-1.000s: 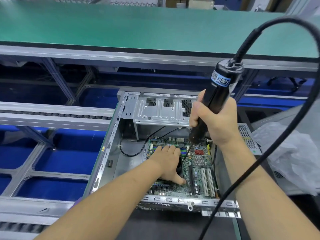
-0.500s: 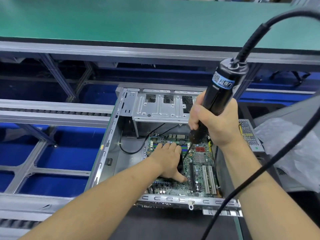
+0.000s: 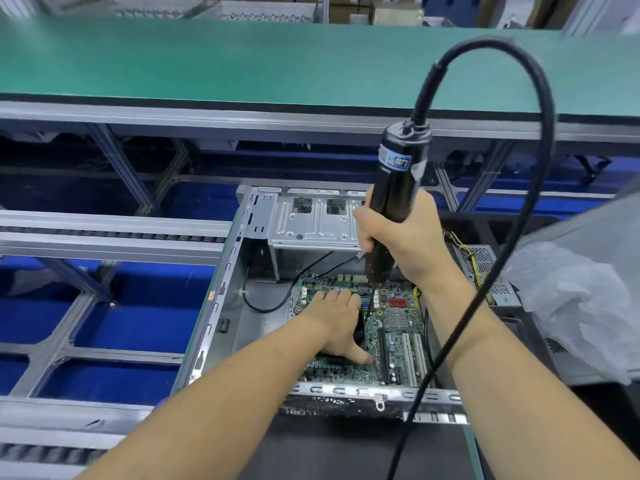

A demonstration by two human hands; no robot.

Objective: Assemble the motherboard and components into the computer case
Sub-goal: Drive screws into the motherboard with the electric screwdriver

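— Looking at the motherboard (image 3: 391,327), where does it sit?

— Flat on the floor of the open computer case (image 3: 221,306), components facing up. The left hand (image 3: 337,323) lies on it with fingers straight, pressing, not gripping.

— And the right hand (image 3: 398,237)?

— Fingers wrapped tight round the electric screwdriver (image 3: 391,202), bit pointing down at the board just beside the left fingers; its cable (image 3: 512,202) loops overhead.

— How would the board handle?

— Probably light, thin and stiff, but fragile. I'd hold it by bare edges, avoiding the slots (image 3: 412,358) and the heatsink (image 3: 396,320), and keep pressure modest.
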